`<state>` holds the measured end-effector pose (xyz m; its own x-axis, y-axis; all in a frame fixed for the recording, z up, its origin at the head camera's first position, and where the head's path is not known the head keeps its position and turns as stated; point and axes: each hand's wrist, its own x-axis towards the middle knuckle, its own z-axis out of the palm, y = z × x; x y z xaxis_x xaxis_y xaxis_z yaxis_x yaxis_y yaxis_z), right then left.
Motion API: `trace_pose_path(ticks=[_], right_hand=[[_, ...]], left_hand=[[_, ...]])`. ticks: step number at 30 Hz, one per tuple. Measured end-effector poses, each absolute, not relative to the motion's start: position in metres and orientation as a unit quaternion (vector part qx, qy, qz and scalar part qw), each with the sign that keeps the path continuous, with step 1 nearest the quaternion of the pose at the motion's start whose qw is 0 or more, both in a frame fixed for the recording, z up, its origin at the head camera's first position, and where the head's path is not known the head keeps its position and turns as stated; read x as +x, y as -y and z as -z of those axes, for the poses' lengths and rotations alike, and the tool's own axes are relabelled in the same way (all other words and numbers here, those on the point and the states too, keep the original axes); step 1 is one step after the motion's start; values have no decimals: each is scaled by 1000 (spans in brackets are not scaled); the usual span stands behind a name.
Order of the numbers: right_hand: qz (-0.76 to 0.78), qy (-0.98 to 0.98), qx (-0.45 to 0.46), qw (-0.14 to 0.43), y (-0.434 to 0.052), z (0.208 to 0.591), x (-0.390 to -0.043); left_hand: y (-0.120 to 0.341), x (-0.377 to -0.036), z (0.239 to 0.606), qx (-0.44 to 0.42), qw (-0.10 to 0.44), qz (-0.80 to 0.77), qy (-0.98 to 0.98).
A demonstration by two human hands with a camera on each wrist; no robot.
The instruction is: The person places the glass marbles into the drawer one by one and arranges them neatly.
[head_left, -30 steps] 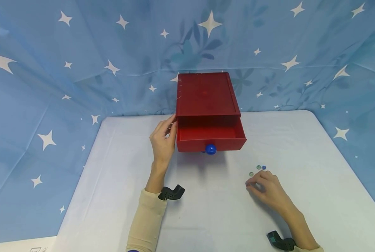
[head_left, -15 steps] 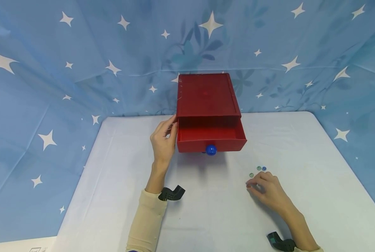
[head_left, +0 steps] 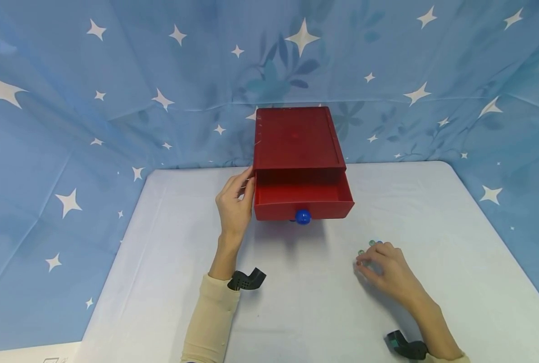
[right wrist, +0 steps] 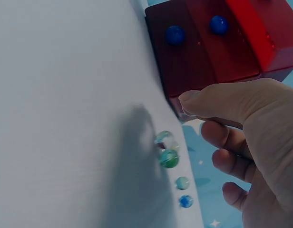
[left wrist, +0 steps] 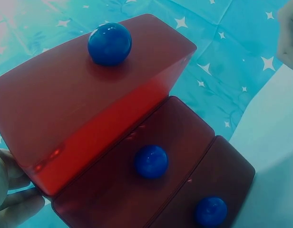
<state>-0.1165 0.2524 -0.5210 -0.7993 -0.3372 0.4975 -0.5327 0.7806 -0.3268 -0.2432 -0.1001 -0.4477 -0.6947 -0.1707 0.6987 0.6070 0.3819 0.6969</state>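
Since the earlier frame, the right hand has been moved slightly forward over the small round glass marbles, green, clear and blue, lying in a row on the white worktop. Its curled fingers are just beside them, gripping none. The red wooden drawer box, top drawer pulled out, is steadied by the left hand.

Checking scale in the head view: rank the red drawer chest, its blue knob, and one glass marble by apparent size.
1. Red drawer chest, by far the largest.
2. Blue knob.
3. Glass marble, smallest, though it lies nearer the camera and the right hand partly covers the group.
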Motion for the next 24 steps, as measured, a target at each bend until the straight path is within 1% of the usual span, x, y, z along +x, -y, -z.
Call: trace_pose_path(ticks=[4, 8, 18, 24], right_hand=[[-233, 914, 249, 221, -253, 514, -119], [-238, 913, 251, 219, -253, 506, -119], [-244, 922, 222, 203, -250, 490, -119], [-251, 917, 224, 214, -249, 479, -120]], left_hand=[[101, -243, 448, -151, 361, 536, 748], [100, -243, 447, -150, 359, 537, 748], [100, -243, 447, -151, 366, 536, 746], [100, -242, 447, -149, 369, 530, 749]])
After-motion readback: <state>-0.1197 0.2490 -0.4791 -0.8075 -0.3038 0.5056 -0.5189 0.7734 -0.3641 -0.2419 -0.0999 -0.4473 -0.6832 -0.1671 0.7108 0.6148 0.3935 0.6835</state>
